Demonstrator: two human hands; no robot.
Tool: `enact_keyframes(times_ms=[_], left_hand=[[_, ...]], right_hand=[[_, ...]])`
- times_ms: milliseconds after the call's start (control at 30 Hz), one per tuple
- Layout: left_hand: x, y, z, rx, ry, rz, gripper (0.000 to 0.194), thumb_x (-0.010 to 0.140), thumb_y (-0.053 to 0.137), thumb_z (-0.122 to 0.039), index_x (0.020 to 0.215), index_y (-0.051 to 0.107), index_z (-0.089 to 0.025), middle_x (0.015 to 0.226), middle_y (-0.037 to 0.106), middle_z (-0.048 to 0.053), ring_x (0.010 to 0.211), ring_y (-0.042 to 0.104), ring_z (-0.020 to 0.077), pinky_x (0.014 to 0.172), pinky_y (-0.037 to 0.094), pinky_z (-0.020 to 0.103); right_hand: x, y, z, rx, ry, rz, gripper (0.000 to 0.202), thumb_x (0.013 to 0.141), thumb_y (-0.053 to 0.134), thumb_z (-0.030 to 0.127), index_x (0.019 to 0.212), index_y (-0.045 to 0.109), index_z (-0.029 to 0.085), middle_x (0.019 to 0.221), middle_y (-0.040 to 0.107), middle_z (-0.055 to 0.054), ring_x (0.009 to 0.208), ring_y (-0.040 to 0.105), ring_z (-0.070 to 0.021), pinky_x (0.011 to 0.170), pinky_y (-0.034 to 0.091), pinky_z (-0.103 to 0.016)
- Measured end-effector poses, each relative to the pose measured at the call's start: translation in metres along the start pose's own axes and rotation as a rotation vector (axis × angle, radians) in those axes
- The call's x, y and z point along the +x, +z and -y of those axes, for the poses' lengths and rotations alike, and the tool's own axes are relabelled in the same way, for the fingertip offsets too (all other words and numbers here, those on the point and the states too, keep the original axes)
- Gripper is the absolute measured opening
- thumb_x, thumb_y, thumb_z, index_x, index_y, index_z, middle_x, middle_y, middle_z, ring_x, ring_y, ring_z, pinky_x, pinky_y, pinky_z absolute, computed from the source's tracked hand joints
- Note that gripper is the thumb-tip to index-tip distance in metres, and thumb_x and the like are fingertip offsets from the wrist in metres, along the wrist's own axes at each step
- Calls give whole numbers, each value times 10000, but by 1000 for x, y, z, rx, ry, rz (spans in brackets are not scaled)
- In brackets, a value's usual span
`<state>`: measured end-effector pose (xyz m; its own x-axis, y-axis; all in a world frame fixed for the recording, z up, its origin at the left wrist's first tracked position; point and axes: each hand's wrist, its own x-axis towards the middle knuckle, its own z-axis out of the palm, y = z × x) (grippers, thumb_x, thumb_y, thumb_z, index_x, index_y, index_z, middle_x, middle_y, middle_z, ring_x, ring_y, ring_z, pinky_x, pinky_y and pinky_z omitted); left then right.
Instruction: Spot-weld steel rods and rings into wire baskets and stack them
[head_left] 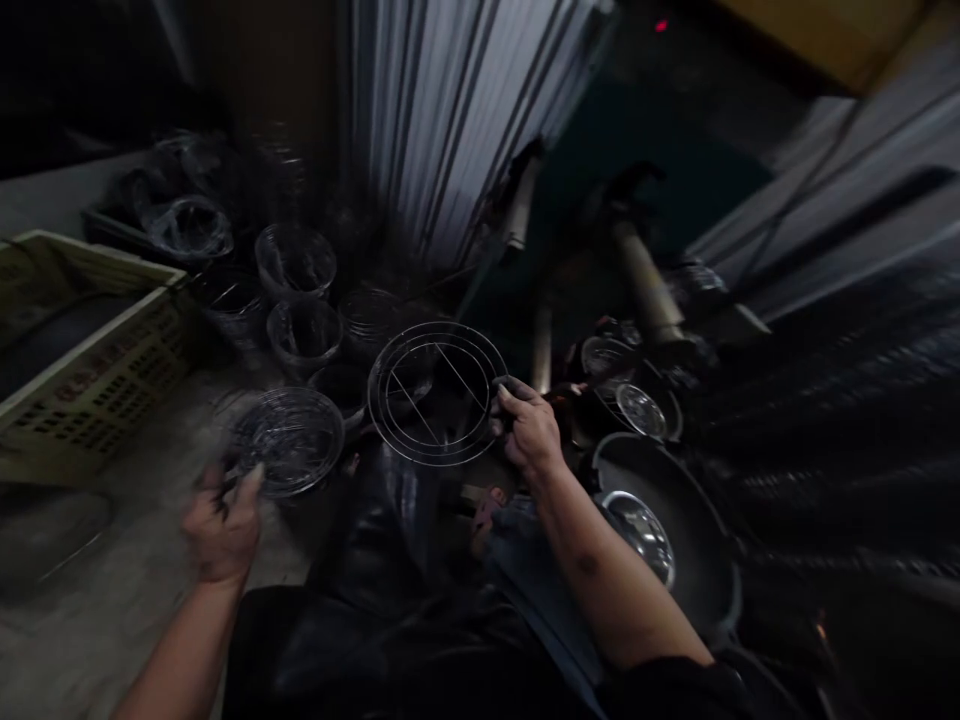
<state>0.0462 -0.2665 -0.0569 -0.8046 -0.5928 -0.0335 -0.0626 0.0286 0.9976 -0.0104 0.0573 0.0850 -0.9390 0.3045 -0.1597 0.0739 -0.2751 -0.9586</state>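
My right hand [531,425] is closed on the right rim of a round wire rack [420,464], made of concentric rings joined by two straight wires. The rack is held up in front of me. To the left, my left hand [223,525] has its thumb and index finger apart; motion smears its fingertips. It is close to the near edge of a round pile of wire rings [289,440]; I cannot tell whether they touch.
Several clear-wrapped bundles [296,260] stand behind the pile. A yellow plastic crate [97,375] is at left. On the right lie a large dark pan [694,520] with a shiny metal dome [641,535] in it, and a machine with a pale cylinder [649,285]. The scene is dim.
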Motion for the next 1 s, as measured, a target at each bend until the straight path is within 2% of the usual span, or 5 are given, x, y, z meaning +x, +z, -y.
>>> enact_keyframes(times_ms=[200,400,567,800,1000], left_hand=[[-85,100,-44,707,637,1133,577,768,567,-452,1305,544,-240,1203,627,124,1117,544,298,1005,357,463],[-213,101,-28,1036,651,1553,353,708,576,-286,1032,715,-290,920,724,75,946,635,285,908,419,444],[-242,69,-25,861,267,1614,368,781,514,-447,1003,734,-253,945,735,36,924,666,251,823,496,318],[-218,133,-78,128,-248,946,530,572,761,-419,1045,701,-186,994,722,80,1027,633,271,944,480,388],[-219,193,-111,-111,-426,1288,744,455,800,-291,1171,639,-169,1169,655,143,1145,557,338,939,473,406]], right_hand=[[-72,-91,19,148,-100,-156,308,566,764,313,785,607,163,482,523,56,340,423,-69,313,319,-185],[-127,-169,19,363,-91,-231,338,594,762,306,842,571,179,509,545,66,325,429,-72,317,296,-177],[-135,-211,2,575,-63,-149,249,689,711,272,856,550,183,510,523,79,316,402,-60,361,315,-185],[-137,-229,-30,662,103,8,128,765,620,231,851,538,182,492,492,81,296,336,-56,358,280,-187],[-134,-226,-50,459,250,92,139,780,621,224,888,552,172,516,505,75,346,379,-63,396,309,-182]])
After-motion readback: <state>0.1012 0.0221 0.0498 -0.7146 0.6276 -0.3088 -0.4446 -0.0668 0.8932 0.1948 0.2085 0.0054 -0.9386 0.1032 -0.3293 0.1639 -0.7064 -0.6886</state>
